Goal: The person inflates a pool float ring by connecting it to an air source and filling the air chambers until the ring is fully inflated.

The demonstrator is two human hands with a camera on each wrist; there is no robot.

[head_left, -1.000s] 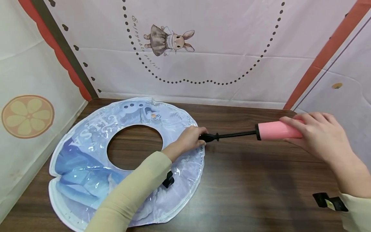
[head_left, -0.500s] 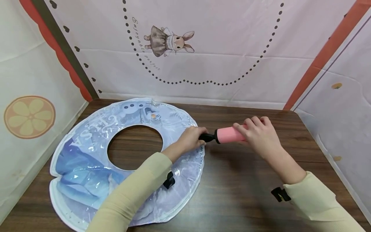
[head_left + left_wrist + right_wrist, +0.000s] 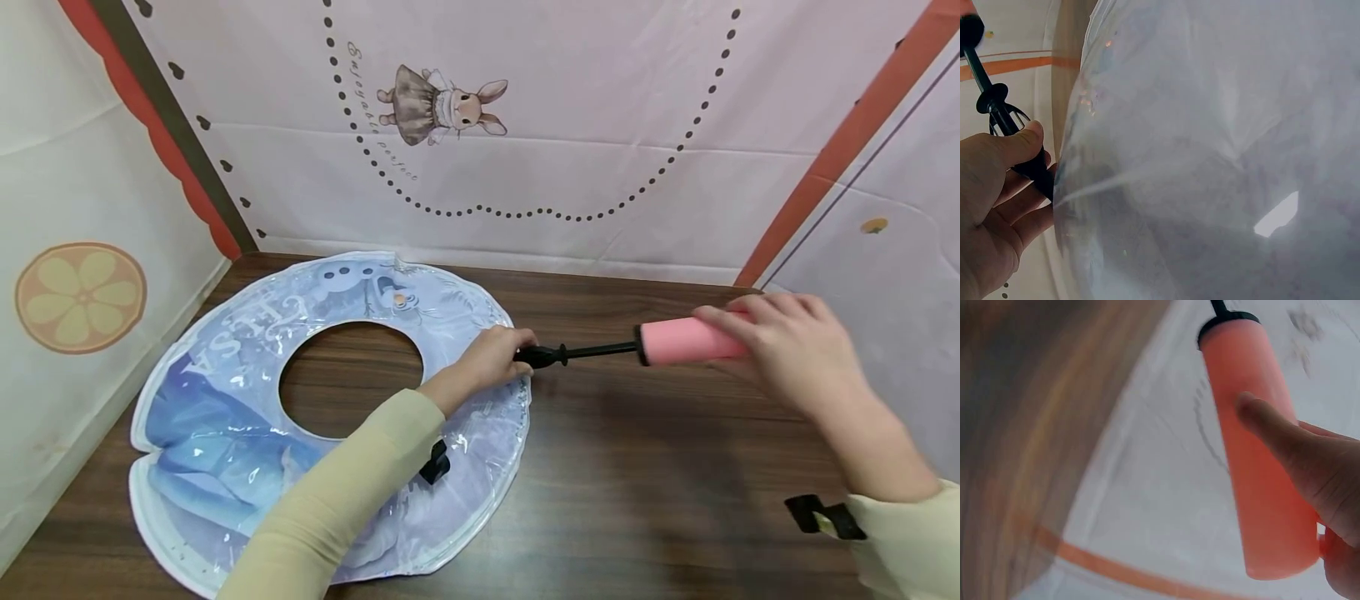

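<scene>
A blue and lilac printed swim ring (image 3: 202, 417), partly puffed up and creased, lies on the table. At its right edge my left hand (image 3: 487, 360) pinches the black end of a hand pump (image 3: 686, 340). The left wrist view shows thumb and fingers around this black end (image 3: 1034, 172), whose tip meets the clear edge of the ring; the valve itself is hidden. My right hand (image 3: 787, 358) grips the pink barrel, with the thumb (image 3: 1272, 425) laid along it in the right wrist view. A length of black rod (image 3: 600, 350) shows between barrel and black end.
The dark wooden table (image 3: 600, 500) extends to the right of the ring. Printed cloth walls stand behind (image 3: 600, 100) and on both sides, close to the table's edges. A black strap (image 3: 825, 517) sits at the right sleeve.
Half a second ago the barrel was pushed left against the black end; now my right hand has drawn it back right, baring the rod. My left hand and the ring stay put.
</scene>
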